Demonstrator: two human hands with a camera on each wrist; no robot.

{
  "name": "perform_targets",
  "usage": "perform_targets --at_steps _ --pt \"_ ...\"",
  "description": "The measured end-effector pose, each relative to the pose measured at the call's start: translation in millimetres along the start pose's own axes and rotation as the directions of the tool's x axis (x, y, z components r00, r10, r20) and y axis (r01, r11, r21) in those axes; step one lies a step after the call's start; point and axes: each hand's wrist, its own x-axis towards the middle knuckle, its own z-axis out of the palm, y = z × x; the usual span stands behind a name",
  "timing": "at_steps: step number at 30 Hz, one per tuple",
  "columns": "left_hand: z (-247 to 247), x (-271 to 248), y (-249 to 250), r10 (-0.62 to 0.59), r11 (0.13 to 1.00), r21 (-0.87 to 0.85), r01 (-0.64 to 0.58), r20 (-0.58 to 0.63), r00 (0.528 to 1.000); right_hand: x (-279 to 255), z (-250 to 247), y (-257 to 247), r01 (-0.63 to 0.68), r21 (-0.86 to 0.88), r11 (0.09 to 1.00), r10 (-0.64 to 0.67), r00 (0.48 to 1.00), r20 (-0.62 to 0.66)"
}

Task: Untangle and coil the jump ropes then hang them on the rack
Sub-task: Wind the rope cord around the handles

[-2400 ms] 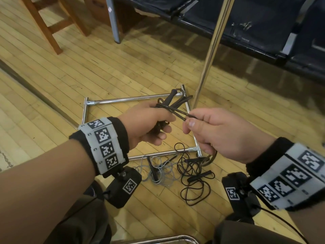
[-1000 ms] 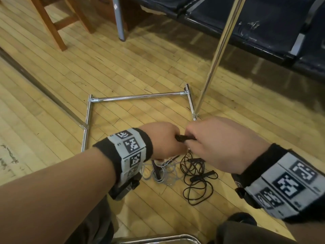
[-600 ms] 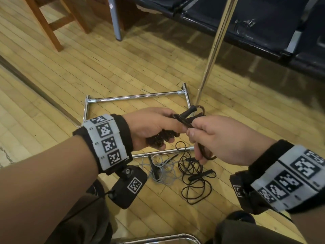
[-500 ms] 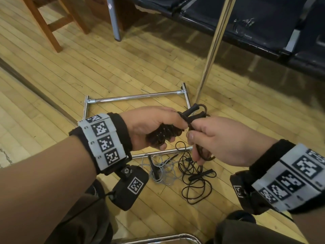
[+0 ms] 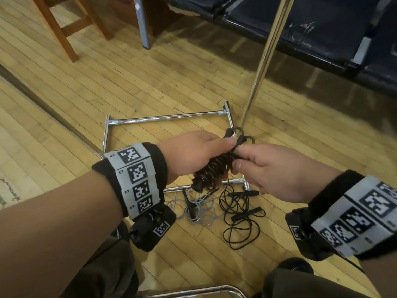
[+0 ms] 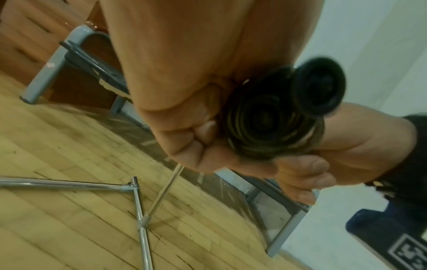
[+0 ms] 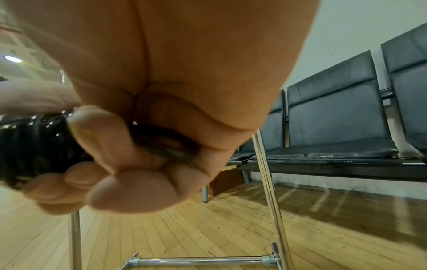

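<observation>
Nearest, at mid-height above the floor: left hand [image 5: 193, 155] clenched round a black jump rope bundle [image 5: 211, 168], cord wound tight about its two handles, long axis slanting from low-left near the wrist up to the right. Right hand [image 5: 272, 171] touching that bundle at its upper end, fingers [image 7: 97, 138] pinching the last loop of cord there; probably tucking the tail to finish the coil. Below on the wood floor [image 5: 150, 82], two loose ropes, one grey [image 5: 199, 208], one black [image 5: 240, 220], just inside the rack base [image 5: 167, 118]. Farther off, rack pole [image 5: 264, 61] rising up-right past the bundle's upper end, right hand the nearer for hanging
</observation>
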Motion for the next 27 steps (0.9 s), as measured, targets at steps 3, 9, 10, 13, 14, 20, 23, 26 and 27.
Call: perform_targets --at_steps 3,9,10,13,14,20,23,26,27 --pt "6.5 -2.0 -2.5 -0.015 0.979 -0.203 0.019 0.021 1.000 2.1 0.0 -0.1 0.007 -0.041 0.999 -0.007 1.000 -0.006" --pt "17.1 1.0 -1.0 -0.044 0.933 -0.360 0.020 -0.058 0.997 4.2 -1.3 0.2 0.006 0.009 1.000 -0.006 0.998 -0.058" --pt "17.8 1.8 -1.1 -0.026 0.936 -0.352 0.002 -0.063 0.998 3.9 -1.8 0.0 0.006 0.000 1.000 -0.006 0.998 -0.067" --pt "16.1 5.9 -4.6 0.033 0.984 -0.169 -0.057 -0.142 0.989 1.7 -3.2 0.7 -0.011 -0.065 0.998 0.007 0.998 -0.070" --pt "15.1 6.9 -5.8 0.050 0.995 -0.074 -0.063 -0.165 0.985 0.8 -3.4 0.6 -0.013 -0.092 0.996 0.008 0.998 -0.062" --pt "12.6 9.7 -9.7 0.065 0.990 0.133 -0.037 -0.212 0.975 -0.4 -3.1 -3.7 -0.004 -0.130 0.991 -0.003 0.998 -0.058" --pt "10.8 10.8 -7.7 0.026 1.000 -0.006 -0.028 -0.229 0.973 -1.0 -5.0 -6.3 -0.008 -0.111 0.994 -0.004 0.995 -0.103" --pt "9.1 11.7 -7.1 0.000 0.993 -0.113 -0.023 -0.198 0.980 -2.8 -7.5 -9.2 -0.009 -0.087 0.996 -0.002 0.992 -0.122" --pt "8.4 11.4 -7.2 -0.004 0.991 -0.130 -0.022 -0.195 0.981 -3.8 -8.6 -10.1 -0.011 -0.080 0.997 0.001 0.993 -0.122"
